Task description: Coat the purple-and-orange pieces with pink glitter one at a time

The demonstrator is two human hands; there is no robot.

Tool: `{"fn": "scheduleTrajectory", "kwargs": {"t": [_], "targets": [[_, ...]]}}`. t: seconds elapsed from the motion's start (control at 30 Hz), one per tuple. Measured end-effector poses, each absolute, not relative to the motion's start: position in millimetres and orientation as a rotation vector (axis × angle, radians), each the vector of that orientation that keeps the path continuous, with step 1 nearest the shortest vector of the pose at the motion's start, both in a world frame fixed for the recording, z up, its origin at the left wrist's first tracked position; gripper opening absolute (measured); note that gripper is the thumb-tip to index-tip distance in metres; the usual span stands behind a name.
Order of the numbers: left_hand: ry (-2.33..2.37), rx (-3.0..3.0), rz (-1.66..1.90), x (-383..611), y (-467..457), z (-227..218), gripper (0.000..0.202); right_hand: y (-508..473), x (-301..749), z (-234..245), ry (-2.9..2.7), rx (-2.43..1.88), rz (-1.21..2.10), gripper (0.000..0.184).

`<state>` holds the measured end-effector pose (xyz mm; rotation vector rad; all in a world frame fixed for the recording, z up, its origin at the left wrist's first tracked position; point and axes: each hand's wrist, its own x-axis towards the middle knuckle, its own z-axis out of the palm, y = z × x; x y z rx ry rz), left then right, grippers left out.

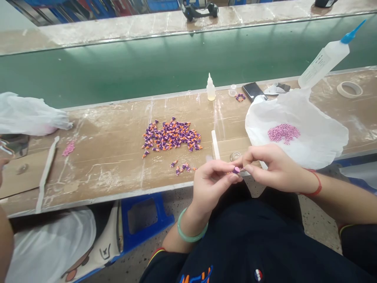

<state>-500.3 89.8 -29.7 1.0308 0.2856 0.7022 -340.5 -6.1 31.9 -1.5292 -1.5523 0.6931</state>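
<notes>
Small purple-and-pink piece [236, 170] is clamped in left fingers [220, 167] by surface [118, 157] edge; right fingers [257, 151] adjacent, grip can't be told. Could be dropped if pinch is loosened.

Green panel [123, 74] stood behind brown-covered workbench [114, 165]; brownish ledge [118, 29] ran along panel's top, catching light. Blue plastic stool [161, 214] stood below on speckled floor [318, 224].
</notes>
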Motion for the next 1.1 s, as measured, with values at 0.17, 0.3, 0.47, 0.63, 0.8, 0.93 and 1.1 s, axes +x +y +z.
{"fn": "scheduleTrajectory", "kwargs": {"t": [0.17, 0.3, 0.47, 0.63, 0.8, 0.93, 1.1], "targets": [[0.262, 1.051, 0.728, -499.3, 88.6, -29.0, 0.01, -6.2, -342.8, 30.8, -1.547, -1.498, 0.668, 0.016], [0.244, 1.07, 0.752, -498.0, 87.9, -30.0, 0.011, -6.4, -343.5, 30.4, -1.543, -1.482, 0.672, 0.015], [0.247, 1.104, 0.748, -497.2, 87.3, -31.1, 0.01, -7.2, -342.4, 29.5, -1.55, -1.492, 0.654, 0.015], [0.299, 1.126, 0.73, -496.4, 86.8, -30.1, 0.012, -8.2, -341.1, 29.2, -1.605, -1.514, 0.61, 0.015], [0.32, 1.132, 0.746, -494.5, 84.8, -29.0, 0.014, -9.1, -342.4, 30.3, -1.653, -1.498, 0.496, 0.014], [0.325, 1.095, 0.774, -493.7, 82.3, -28.4, 0.012, -8.5, -344.7, 30.9, -1.697, -1.51, 0.417, 0.014], [0.356, 1.084, 0.78, -494.2, 82.1, -27.5, 0.015, -8.0, -346.1, 28.9, -1.731, -1.54, 0.349, 0.013]]}}
